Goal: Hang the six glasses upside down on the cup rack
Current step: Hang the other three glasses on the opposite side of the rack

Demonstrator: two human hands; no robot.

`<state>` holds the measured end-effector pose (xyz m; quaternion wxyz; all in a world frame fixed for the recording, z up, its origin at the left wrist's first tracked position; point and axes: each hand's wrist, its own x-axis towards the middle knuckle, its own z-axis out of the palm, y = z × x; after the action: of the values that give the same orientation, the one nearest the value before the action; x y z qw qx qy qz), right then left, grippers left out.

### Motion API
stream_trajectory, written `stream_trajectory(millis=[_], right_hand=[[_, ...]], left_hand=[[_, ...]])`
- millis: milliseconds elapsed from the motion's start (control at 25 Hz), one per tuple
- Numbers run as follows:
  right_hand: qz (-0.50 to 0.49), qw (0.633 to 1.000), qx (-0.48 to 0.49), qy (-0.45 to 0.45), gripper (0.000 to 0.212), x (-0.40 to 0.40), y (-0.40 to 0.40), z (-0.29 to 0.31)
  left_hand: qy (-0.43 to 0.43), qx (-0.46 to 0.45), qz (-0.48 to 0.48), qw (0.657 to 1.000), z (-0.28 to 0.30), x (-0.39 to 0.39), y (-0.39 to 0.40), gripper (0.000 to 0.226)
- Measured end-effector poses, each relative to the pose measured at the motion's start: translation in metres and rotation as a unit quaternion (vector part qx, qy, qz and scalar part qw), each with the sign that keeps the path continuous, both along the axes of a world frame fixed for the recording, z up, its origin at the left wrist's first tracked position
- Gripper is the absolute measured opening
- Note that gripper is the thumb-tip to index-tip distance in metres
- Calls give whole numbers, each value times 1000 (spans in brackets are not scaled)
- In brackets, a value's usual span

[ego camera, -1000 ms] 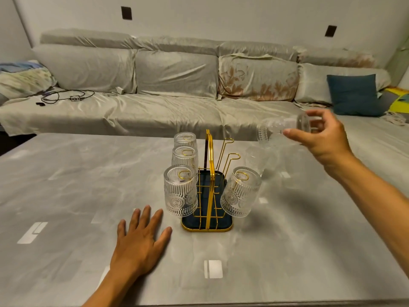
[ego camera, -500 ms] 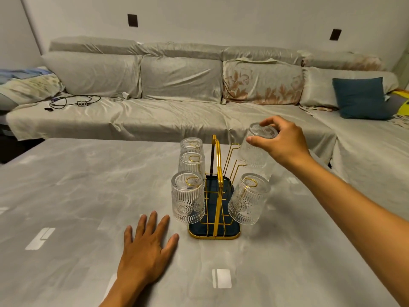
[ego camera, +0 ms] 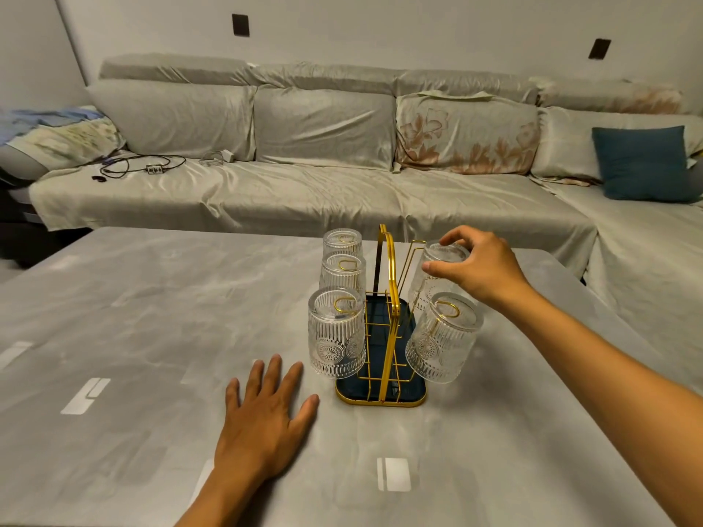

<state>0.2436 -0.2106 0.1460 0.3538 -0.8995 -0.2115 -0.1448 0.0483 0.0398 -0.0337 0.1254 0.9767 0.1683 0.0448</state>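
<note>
A gold wire cup rack (ego camera: 388,283) with a dark blue drip tray stands mid-table. Three ribbed clear glasses hang upside down on its left side: near (ego camera: 336,332), middle (ego camera: 342,273) and far (ego camera: 341,242). On the right side one glass (ego camera: 441,340) hangs at the near hook. My right hand (ego camera: 481,270) grips the base of another inverted glass (ego camera: 437,275) over the middle right hook. The far right hook (ego camera: 412,249) is bare. My left hand (ego camera: 266,416) lies flat on the table, fingers spread, left of the rack.
The grey marble-look table (ego camera: 152,317) carries only the rack. A long sofa with grey covers (ego camera: 304,184) runs behind it, with cables (ego camera: 140,167) on the left seat and a blue cushion (ego camera: 643,163) at right.
My right hand has turned the glass from sideways to upside down and brought it left and down onto the rack's right side. My left hand stays flat.
</note>
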Motion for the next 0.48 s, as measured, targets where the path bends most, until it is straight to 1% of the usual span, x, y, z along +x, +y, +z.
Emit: stream_trajectory(millis=[240, 480], right_hand=[[8, 997, -56, 52, 45, 3, 7, -7], [3, 995, -46, 89, 45, 5, 7, -11]], left_hand=[[1, 2, -2, 1000, 0, 1, 0, 74], [4, 1, -1, 1000, 2, 0, 0, 75]])
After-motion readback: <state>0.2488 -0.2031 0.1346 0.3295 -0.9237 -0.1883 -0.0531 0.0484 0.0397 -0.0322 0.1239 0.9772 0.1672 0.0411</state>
